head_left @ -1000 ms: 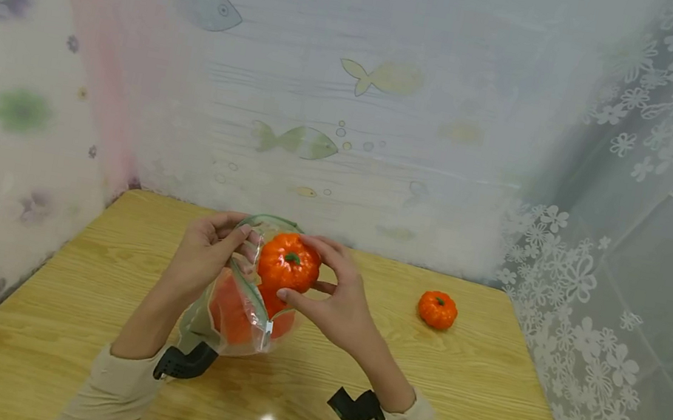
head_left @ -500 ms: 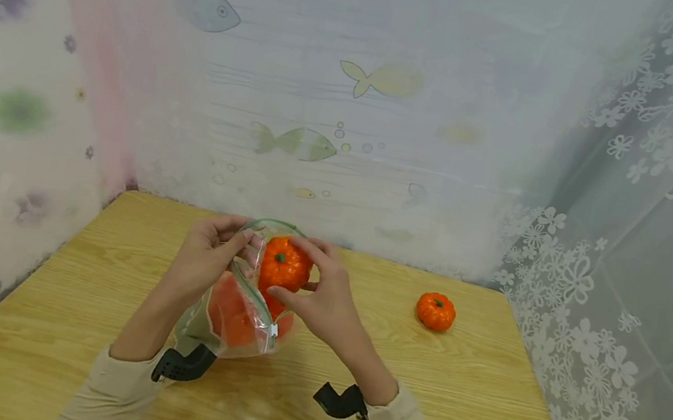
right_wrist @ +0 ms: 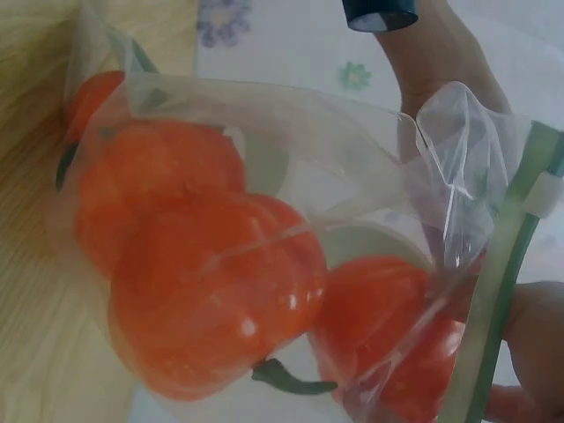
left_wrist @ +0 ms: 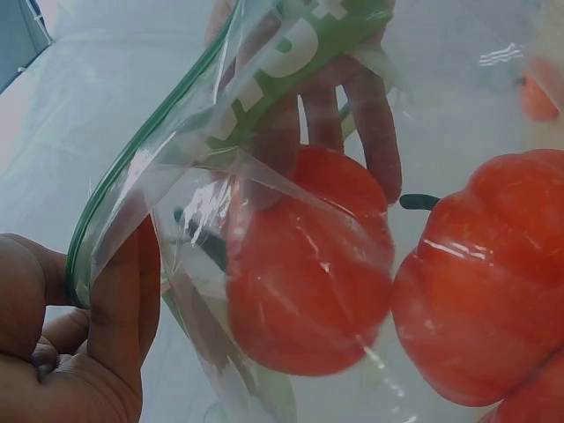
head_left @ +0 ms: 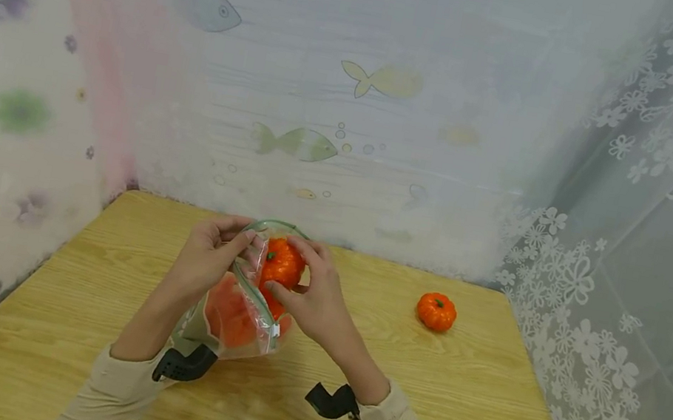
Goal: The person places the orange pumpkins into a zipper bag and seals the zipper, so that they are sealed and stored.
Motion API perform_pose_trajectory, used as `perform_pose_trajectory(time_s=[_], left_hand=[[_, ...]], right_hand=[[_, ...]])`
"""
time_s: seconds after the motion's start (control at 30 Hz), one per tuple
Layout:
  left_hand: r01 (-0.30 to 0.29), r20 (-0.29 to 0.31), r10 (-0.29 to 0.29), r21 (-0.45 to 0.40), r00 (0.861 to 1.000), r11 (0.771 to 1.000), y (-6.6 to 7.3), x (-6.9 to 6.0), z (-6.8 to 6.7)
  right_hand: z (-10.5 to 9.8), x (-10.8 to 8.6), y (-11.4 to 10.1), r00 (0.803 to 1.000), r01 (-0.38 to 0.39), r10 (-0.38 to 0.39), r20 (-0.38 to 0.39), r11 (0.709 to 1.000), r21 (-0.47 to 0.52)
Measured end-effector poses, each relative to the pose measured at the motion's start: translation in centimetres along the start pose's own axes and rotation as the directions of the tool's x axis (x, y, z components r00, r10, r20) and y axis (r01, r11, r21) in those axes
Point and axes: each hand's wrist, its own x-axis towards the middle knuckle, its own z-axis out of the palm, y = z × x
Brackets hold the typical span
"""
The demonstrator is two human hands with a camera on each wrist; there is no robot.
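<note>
My left hand (head_left: pixel 202 258) pinches the green-edged rim of a clear zip bag (head_left: pixel 240 352), thumb and fingers on either side of it. Through the bag's mouth, my right hand (head_left: pixel 323 305) holds a small orange toy pumpkin (head_left: pixel 287 260) with a green stem; its fingers (left_wrist: pixel 366 115) show through the plastic in the left wrist view. Several orange pumpkins (right_wrist: pixel 216 300) lie lower in the bag, pressed together. A white slider (right_wrist: pixel 544 194) sits on the green zip near my right hand.
Another orange pumpkin (head_left: pixel 436 312) rests alone on the wooden table (head_left: pixel 444 402), to the right of my hands. A fish-patterned curtain (head_left: pixel 353 115) hangs behind the table, with flowered sheets on both sides. Each wrist wears a black camera mount (head_left: pixel 188 362).
My right hand has moved left and slightly down, taking the pumpkin deeper into the bag's mouth. The left hand stays on the rim, and the loose pumpkin has not moved.
</note>
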Motion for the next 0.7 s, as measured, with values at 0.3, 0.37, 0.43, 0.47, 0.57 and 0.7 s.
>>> perform_pose_trajectory(time_s=[0.3,0.37,0.43,0.47,0.57,0.7], left_hand=[[0.02,-0.012,-0.02,0.034,1.0,0.999,0.2,-0.1,-0.2],[0.024,-0.02,-0.024,0.032,1.0,0.999,0.1,-0.1,-0.3],[0.023,-0.023,-0.022,0.025,0.999,0.999,0.2,-0.1,-0.3],[0.019,-0.02,-0.019,0.017,1.0,1.0,0.2,-0.1,-0.4],[0.009,-0.014,-0.009,-0.003,1.0,1.0,0.2,-0.1,-0.5],[0.003,-0.009,-0.003,-0.015,1.0,1.0,0.2,-0.2,-0.7]], right_hand=[[0.5,-0.3,0.3,0.999,-0.028,0.029,-0.043,0.999,0.026],[0.4,-0.6,0.3,0.998,-0.012,0.014,-0.063,0.999,0.038],[0.2,-0.9,0.4,0.995,0.028,-0.022,-0.096,0.998,0.064],[0.0,-1.1,0.5,0.991,0.063,-0.052,-0.121,0.994,0.084],[-0.4,-1.4,1.2,0.961,0.197,-0.161,-0.227,0.969,0.147],[-1.3,-1.8,2.9,0.883,0.337,-0.245,-0.4,0.924,0.18]])
